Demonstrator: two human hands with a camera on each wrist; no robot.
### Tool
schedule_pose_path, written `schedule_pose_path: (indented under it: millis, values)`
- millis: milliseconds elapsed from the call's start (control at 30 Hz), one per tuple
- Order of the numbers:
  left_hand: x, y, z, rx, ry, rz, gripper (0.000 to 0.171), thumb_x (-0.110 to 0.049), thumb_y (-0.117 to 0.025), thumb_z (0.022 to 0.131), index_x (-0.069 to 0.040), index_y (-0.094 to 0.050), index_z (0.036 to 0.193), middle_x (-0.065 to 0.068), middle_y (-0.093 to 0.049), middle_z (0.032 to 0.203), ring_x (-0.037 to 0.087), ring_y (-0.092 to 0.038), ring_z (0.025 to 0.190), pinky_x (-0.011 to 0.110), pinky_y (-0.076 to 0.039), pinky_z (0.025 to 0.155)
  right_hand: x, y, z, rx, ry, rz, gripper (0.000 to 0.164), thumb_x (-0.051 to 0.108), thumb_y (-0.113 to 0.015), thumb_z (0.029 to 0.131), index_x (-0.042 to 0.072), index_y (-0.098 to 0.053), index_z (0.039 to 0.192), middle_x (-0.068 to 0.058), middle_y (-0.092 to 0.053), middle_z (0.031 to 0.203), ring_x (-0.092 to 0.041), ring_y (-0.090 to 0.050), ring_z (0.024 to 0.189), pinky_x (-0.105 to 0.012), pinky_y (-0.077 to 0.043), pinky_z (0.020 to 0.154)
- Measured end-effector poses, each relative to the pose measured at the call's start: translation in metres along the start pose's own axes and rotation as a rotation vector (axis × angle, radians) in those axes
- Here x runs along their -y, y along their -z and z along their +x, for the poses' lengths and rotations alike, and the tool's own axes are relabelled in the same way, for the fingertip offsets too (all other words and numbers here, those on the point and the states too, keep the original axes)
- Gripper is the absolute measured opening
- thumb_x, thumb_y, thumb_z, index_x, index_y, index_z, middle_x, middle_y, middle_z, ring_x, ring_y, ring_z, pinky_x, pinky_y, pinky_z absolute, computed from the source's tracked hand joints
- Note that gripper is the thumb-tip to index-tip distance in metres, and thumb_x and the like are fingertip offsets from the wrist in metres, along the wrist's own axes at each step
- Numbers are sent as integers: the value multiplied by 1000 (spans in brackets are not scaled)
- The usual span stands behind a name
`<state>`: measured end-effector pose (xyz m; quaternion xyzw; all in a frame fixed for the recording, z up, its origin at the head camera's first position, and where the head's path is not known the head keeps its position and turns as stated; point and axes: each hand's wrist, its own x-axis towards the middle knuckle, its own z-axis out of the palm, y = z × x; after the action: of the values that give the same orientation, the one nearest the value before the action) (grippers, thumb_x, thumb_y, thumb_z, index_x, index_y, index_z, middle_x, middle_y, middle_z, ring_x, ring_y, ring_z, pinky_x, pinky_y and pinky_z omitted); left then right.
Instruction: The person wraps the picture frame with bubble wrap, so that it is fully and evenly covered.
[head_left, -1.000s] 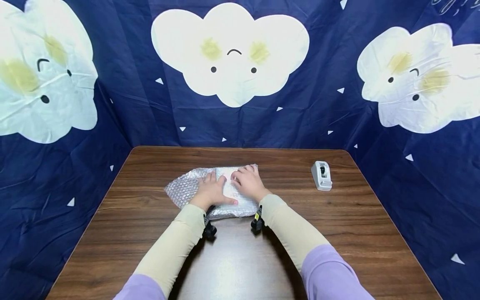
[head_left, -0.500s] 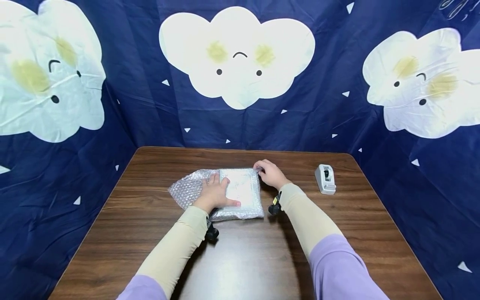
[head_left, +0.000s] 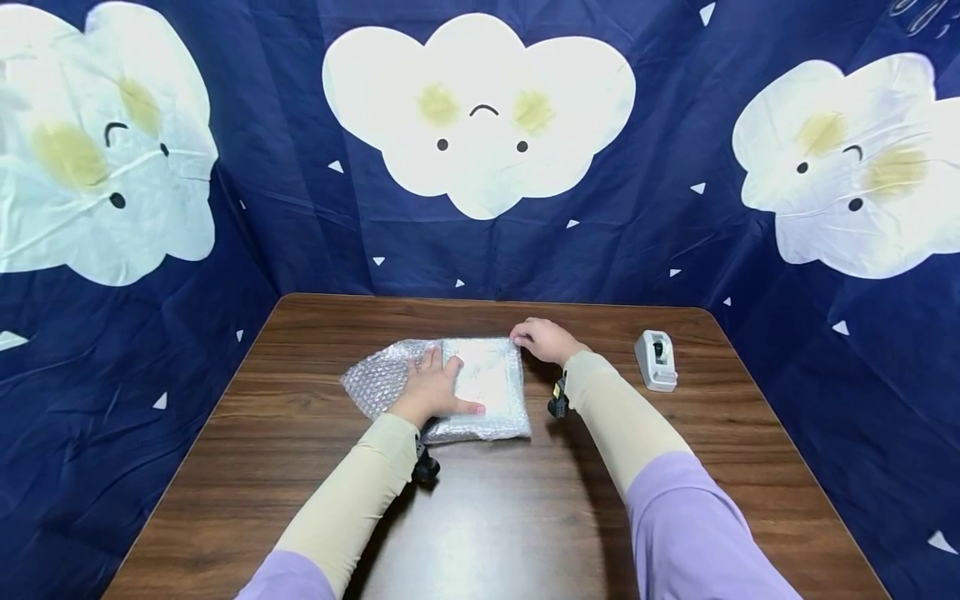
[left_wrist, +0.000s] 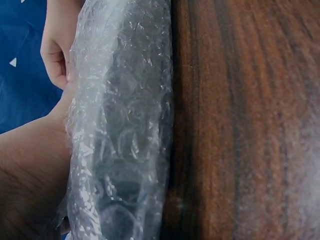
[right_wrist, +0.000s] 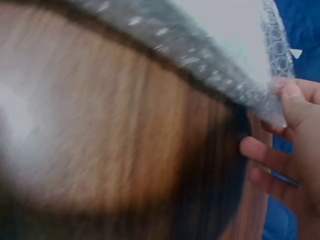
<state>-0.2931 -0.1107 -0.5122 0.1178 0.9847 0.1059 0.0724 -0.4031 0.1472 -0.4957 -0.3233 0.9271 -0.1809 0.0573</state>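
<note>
A flat, whitish rectangular object lies wrapped in clear bubble wrap in the middle of the table. My left hand rests on top of it with fingers and thumb spread, near its left part. At the far right corner, my right hand pinches the bubble wrap's edge between thumb and forefinger; the right wrist view shows this corner drawn to a point at the fingertips. In the left wrist view the wrapped near side stands up from the table as a puffy edge.
A white tape dispenser stands on the right of the brown wooden table. Bubble wrap spreads out left of the wrapped object. Dark blue cloth with white clouds hangs behind and at both sides.
My right hand has moved off the top of the package to its far right corner and now pinches the wrap there. The left hand stays in place. The view has shifted slightly.
</note>
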Motion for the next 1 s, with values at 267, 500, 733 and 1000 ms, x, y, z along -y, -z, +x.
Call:
schedule_pose_path:
  millis: [267,500,733,1000]
  values:
    - [0,-2,1,-11,3,4,112,-87,-67,65,-15,-45,147,31,-20,161,46,-15,151,69,-12,117,6,9,16,210,-117,-23,27,23,-41,111,10,-64,114,-7,-64,109,-23,-59,101,-42,-47,92]
    - [0,0,-1,-11,3,0,112,-86,-69,64,-14,-45,147,32,-20,161,46,-13,152,69,-11,117,3,10,23,218,-131,5,29,25,-43,110,9,-65,118,-7,-67,109,-22,-61,99,-42,-48,90]
    - [0,-3,-2,0,2,-50,111,-82,-72,66,-13,-44,147,32,-17,162,45,-9,153,68,-7,118,-8,13,12,156,-205,339,22,24,-50,108,9,-66,111,-11,-64,103,-23,-58,82,-34,-47,73]
    - [1,-3,-2,1,0,-54,109,-82,-72,66,-16,-43,147,31,-16,163,42,-7,154,67,-7,119,-17,10,10,181,-216,500,15,10,-51,106,6,-65,110,-12,-62,104,-24,-60,81,-30,-47,62]
